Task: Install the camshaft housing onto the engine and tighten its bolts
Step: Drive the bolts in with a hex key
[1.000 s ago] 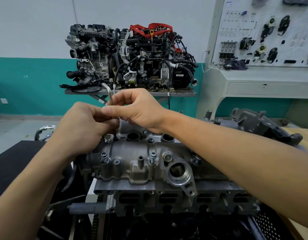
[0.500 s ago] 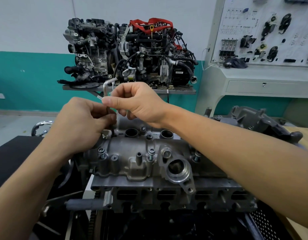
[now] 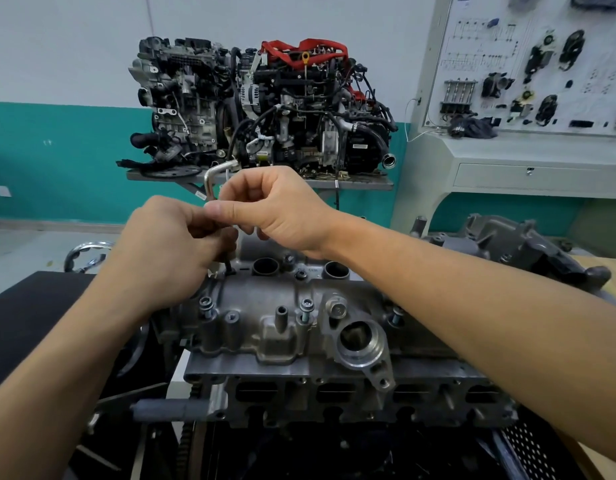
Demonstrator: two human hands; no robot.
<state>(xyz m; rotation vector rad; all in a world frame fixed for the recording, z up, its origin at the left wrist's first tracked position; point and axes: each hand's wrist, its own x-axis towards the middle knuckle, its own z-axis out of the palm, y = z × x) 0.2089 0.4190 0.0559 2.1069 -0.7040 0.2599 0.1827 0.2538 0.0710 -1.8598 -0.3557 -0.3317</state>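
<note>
The grey camshaft housing (image 3: 265, 323) sits on top of the engine (image 3: 334, 396) in front of me. Several bolts stand in its near edge, one at the left (image 3: 206, 304) and one in the middle (image 3: 305, 308). An L-shaped silver hex key (image 3: 209, 180) stands upright in a bolt at the housing's far left. My right hand (image 3: 275, 209) pinches the key's upper shaft. My left hand (image 3: 171, 251) is curled round the lower shaft just above the bolt; the tip is mostly hidden.
A complete display engine (image 3: 261, 109) stands on a grey stand behind. A parts board (image 3: 542, 64) on a grey console is at the right. Another metal cover (image 3: 528, 244) lies on the wooden bench at right. A black mat (image 3: 32, 317) is at the left.
The hex key's short arm has swung round to point right and away from me. Both hands stay on the shaft. My view has shifted slightly.
</note>
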